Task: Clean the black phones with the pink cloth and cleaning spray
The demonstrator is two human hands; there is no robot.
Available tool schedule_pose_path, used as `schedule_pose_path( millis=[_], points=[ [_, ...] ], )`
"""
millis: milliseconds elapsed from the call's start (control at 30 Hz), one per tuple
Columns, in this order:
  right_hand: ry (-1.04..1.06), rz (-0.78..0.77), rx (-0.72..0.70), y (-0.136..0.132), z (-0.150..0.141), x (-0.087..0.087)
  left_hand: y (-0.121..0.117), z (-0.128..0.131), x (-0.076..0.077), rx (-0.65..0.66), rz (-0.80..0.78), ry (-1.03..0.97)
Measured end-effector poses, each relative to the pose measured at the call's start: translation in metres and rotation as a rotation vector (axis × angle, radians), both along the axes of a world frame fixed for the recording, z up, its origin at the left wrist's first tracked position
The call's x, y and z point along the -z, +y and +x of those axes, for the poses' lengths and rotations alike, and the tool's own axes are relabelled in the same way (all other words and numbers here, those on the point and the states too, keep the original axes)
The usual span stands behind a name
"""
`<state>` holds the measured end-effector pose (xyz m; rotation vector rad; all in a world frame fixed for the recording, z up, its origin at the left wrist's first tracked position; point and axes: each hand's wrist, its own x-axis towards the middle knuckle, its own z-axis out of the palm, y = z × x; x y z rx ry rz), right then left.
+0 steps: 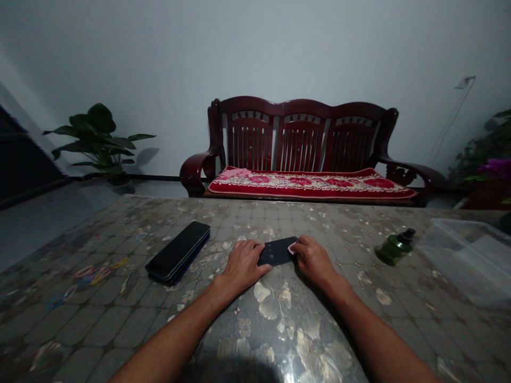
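Observation:
A black phone (277, 251) lies flat on the patterned table (279, 319) between my hands. My left hand (242, 265) rests on its left end, fingers curled over the edge and pressing it down. My right hand (312, 259) is closed at its right end, pinching a small pink bit (291, 248) against the screen. A stack of dark phones (178, 259) lies to the left of my left hand, apart from it.
Coloured rubber bands (93, 274) are scattered at the left of the table. A small green bottle (394, 248) lies on its side at the right, beside a clear plastic box (471, 255). A red wooden bench (303, 154) and potted plants (99, 141) stand beyond.

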<state>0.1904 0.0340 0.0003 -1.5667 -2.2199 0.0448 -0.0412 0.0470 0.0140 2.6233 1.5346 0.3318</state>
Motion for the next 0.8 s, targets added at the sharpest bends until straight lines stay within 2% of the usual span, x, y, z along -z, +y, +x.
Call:
schedule_pose_path(
  millis=[67, 233, 300, 500, 567, 733, 800],
  points=[
    [-0.012, 0.003, 0.008, 0.000, 0.001, 0.000, 0.000, 0.000, 0.001, -0.002, 0.006, 0.000],
    [-0.008, 0.003, -0.153, -0.007, -0.013, 0.000, -0.001, 0.001, 0.001, -0.013, -0.002, 0.003],
    [0.013, 0.000, -0.164, -0.007, -0.015, 0.000, -0.001, 0.001, 0.001, -0.018, 0.003, 0.004],
    [0.019, 0.003, 0.073, 0.003, 0.004, 0.002, -0.002, 0.001, 0.001, -0.035, 0.015, 0.003],
    [0.009, 0.014, 0.086, 0.003, 0.006, 0.002, -0.001, 0.001, 0.000, -0.039, 0.018, 0.001],
    [0.003, 0.027, -0.098, -0.002, -0.006, 0.003, 0.000, -0.001, 0.003, -0.042, 0.036, 0.025],
    [0.005, 0.027, -0.117, -0.002, -0.007, 0.003, 0.000, -0.001, 0.004, -0.036, 0.039, 0.035]
  ],
)
